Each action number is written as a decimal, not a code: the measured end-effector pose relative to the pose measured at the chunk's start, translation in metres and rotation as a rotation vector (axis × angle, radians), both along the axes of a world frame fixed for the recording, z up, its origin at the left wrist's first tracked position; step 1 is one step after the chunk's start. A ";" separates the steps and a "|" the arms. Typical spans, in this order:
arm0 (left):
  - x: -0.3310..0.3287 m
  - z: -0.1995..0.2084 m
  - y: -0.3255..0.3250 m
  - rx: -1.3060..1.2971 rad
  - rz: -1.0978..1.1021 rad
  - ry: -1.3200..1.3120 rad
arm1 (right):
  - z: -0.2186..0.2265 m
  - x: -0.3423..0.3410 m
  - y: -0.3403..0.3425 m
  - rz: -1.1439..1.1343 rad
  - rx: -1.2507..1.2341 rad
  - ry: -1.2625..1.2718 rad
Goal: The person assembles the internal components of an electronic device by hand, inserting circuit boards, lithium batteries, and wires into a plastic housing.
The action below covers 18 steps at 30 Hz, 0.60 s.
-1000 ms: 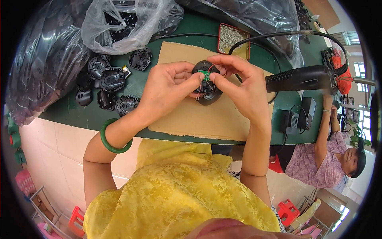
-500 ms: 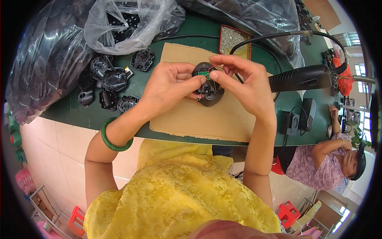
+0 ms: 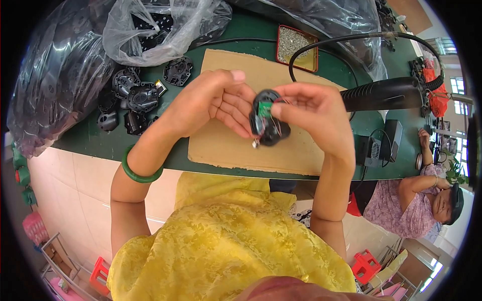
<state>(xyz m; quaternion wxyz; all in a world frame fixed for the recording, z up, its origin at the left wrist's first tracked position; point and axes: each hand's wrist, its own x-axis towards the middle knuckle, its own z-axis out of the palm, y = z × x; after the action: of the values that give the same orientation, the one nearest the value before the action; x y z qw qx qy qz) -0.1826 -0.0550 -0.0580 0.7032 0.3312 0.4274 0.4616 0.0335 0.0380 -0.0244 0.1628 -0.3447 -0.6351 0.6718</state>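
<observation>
A black plastic housing [image 3: 273, 131] with thin wires hangs over the cardboard sheet, tilted and slightly blurred. Against its upper part lies a small green circuit board [image 3: 264, 109]. My right hand [image 3: 314, 108] grips the housing from the right, its thumb pressed on the board's edge. Just left of it, my left hand [image 3: 218, 103] has its palm turned toward the housing, thumb raised and fingers stretched out, holding nothing. Whether its fingertips touch the housing I cannot tell. A small metallic piece [image 3: 256, 144] dangles at the housing's lower end.
Cardboard [image 3: 226, 155] covers part of the green table [image 3: 175, 158]. Black plastic parts [image 3: 143, 98] lie left, by clear bags [image 3: 115, 47]. A red-rimmed tray [image 3: 297, 47] of small metal pieces stands behind; a black cylindrical tool [image 3: 384, 94] is right. Another person [image 3: 401, 205] sits far right.
My left hand has let go of the housing and opened beside it. With my right hand the housing has moved slightly right and nearer, turning as it goes.
</observation>
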 end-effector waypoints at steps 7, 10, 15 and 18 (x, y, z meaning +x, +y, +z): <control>0.010 0.001 -0.004 -0.009 0.016 0.268 | -0.019 0.001 -0.009 -0.062 -0.027 -0.050; 0.011 -0.004 -0.001 0.530 0.183 0.904 | -0.042 -0.004 -0.008 -0.091 0.251 -0.198; 0.017 -0.019 -0.006 0.632 0.105 1.167 | -0.044 -0.012 -0.012 -0.140 0.442 -0.288; 0.021 -0.022 -0.007 0.729 0.156 1.277 | -0.046 -0.013 -0.011 -0.141 0.557 -0.324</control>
<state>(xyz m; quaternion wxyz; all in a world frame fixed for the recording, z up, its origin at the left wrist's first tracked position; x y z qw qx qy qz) -0.1613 -0.0615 -0.0803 0.1281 0.7164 0.5954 0.3404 0.0200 0.0266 -0.0706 0.1938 -0.4323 -0.7866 0.3960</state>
